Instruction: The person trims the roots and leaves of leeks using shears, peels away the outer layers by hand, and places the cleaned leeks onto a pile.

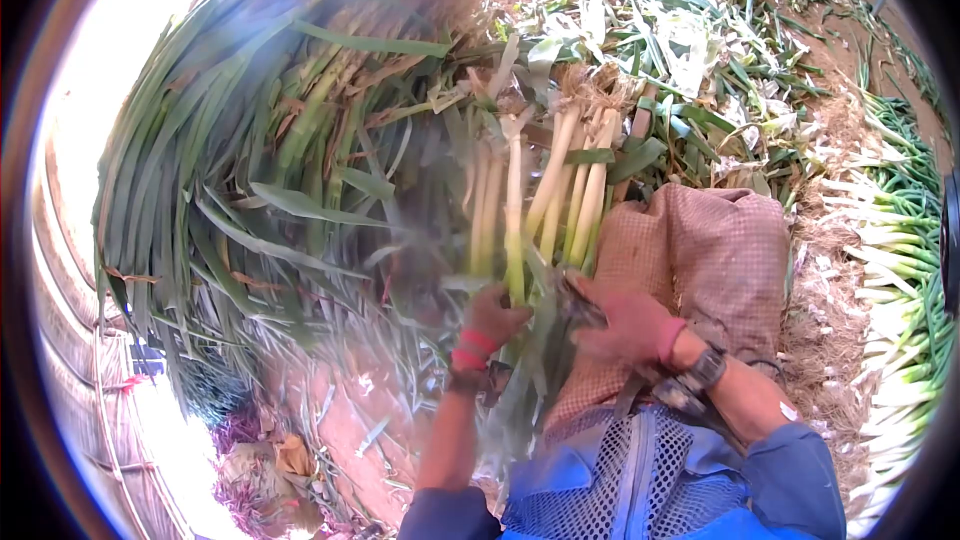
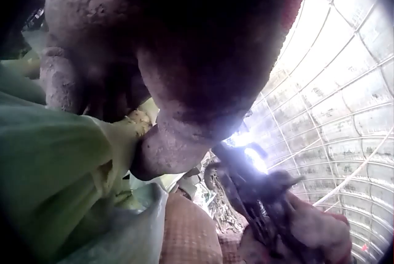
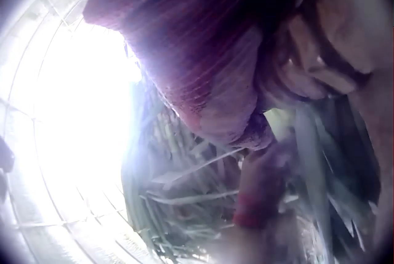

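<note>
In the head view my gloved left hand (image 1: 490,318) grips a long onion-like stalk (image 1: 515,210) low on its green part, its pale rooted end pointing away. Leaves (image 2: 55,159) spread beside the left hand (image 2: 166,85) in the left wrist view. Just to the right, my gloved right hand (image 1: 635,328) holds a dark tool (image 1: 583,302), seen more closely as a dark metal tool (image 2: 261,205) in the left wrist view; its exact kind is unclear. More pale stalks (image 1: 592,195) lie behind both hands. The right glove (image 3: 197,73) hides the tool in the right wrist view.
A large heap of leafy stalks (image 1: 250,150) fills the left side. Cut leaves (image 1: 700,50) litter the ground at the back. Checked cloth (image 1: 725,245) covers the person's leg at right. A row of bundled stalks (image 1: 900,290) runs along the far right.
</note>
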`<state>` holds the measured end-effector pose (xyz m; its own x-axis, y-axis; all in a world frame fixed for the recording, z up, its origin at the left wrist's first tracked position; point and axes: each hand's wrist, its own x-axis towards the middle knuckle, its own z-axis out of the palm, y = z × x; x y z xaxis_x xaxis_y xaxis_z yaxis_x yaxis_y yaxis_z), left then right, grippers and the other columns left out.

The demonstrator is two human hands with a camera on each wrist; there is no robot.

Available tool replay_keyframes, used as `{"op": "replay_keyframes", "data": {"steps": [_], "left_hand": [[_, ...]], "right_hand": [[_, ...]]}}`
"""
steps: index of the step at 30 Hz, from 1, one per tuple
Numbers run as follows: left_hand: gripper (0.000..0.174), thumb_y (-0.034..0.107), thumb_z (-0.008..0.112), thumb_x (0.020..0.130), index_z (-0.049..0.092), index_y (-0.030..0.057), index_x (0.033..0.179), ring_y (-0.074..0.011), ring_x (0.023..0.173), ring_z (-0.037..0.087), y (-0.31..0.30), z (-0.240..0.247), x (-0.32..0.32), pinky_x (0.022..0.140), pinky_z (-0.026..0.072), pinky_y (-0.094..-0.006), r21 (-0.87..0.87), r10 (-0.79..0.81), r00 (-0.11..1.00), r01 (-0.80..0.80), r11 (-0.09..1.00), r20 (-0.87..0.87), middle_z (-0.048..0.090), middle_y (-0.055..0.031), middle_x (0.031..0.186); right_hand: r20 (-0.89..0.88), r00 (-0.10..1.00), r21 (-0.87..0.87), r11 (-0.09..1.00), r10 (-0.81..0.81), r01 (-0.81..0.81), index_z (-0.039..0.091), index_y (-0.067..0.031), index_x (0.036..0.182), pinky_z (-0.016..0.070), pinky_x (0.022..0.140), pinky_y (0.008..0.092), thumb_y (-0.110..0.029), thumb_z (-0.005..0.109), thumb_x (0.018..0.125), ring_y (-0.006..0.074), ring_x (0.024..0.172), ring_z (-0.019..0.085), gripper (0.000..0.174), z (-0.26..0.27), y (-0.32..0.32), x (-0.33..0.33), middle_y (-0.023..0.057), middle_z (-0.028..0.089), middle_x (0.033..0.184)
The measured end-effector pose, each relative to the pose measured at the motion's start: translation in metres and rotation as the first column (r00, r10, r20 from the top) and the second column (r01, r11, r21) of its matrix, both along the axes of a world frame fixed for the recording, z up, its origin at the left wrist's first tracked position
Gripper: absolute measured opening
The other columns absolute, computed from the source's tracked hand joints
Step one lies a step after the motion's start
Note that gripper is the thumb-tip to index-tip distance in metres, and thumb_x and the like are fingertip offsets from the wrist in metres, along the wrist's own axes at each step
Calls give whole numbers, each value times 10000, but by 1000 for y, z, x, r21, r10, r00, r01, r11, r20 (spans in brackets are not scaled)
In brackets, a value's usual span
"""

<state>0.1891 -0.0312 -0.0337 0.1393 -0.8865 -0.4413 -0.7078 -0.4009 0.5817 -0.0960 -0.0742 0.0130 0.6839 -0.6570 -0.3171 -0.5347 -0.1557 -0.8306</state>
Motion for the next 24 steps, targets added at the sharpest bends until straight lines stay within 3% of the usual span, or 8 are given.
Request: {"op": "replay_keyframes", "data": {"steps": [3, 7, 9, 11, 13, 16, 20, 24], "left_hand": [[417, 192, 855, 776, 759, -14, 1125, -122, 780, 703, -11, 40, -6, 736, 574, -305, 70, 103, 990, -96, 993, -100, 776, -76, 884], [407, 157, 848, 785, 749, -42, 1127, -103, 777, 679, -6, 27, 19, 727, 563, -287, -10, 49, 982, -52, 999, -181, 765, -57, 888], [393, 136, 842, 799, 741, -63, 1122, -82, 771, 656, -7, 31, 26, 707, 549, -270, 26, 9, 997, -7, 1000, -74, 750, -40, 889], [388, 141, 844, 804, 741, -65, 1117, -73, 757, 643, -8, 32, 28, 692, 539, -264, -20, 25, 989, -28, 999, -144, 739, -31, 876], [384, 145, 845, 809, 741, -67, 1112, -64, 743, 629, -12, 27, 32, 676, 529, -257, -62, 29, 976, -43, 997, -215, 727, -22, 862], [382, 145, 848, 810, 743, -67, 1110, -57, 740, 625, -15, 21, 38, 665, 521, -252, -67, -45, 990, 36, 997, -130, 723, -12, 854], [352, 164, 843, 819, 753, -43, 1089, -55, 724, 616, -9, 48, 24, 637, 503, -246, -7, -16, 976, 15, 1000, -217, 716, -1, 837], [305, 208, 850, 827, 756, -2, 1027, -52, 674, 595, 17, 33, 9, 579, 475, -253, -14, -112, 986, 112, 994, -125, 690, -7, 780]], "right_hand": [[-41, 998, 107, 994, 37, -32, 307, -113, 1651, 514, 1017, 491, -448, 674, 915, 471, 1127, 677, 888, 24, 12, -4, 298, 708, 1190], [-174, 985, 104, 994, 0, 19, 286, -115, 1661, 510, 1031, 490, -454, 671, 922, 467, 1156, 672, 900, 18, 6, 1, 294, 697, 1246], [-94, 992, 128, 989, 84, -71, 281, -119, 1663, 512, 1029, 491, -457, 667, 927, 463, 1155, 675, 897, 16, 6, -2, 289, 702, 1239], [-16, 987, 137, 978, 158, -154, 276, -123, 1665, 515, 1028, 491, -459, 664, 932, 460, 1154, 679, 895, 20, 7, -3, 285, 708, 1233], [-131, 982, 163, 980, 137, -115, 279, -125, 1662, 520, 1012, 496, -474, 664, 932, 456, 1122, 691, 896, 30, 10, 2, 284, 720, 1194], [-238, 971, 127, 992, 30, 1, 289, -130, 1658, 523, 1001, 498, -470, 667, 928, 451, 1100, 700, 890, 15, 1, 11, 275, 727, 1173], [-175, 979, 89, 992, 104, -90, 295, -119, 1654, 525, 997, 496, -453, 664, 928, 449, 1090, 703, 881, 6, -7, 18, 270, 734, 1142], [-211, 967, 65, 985, -144, 161, 327, -97, 1640, 527, 996, 488, -438, 679, 916, 453, 1083, 701, 874, 0, -20, 21, 274, 733, 1122]]}}
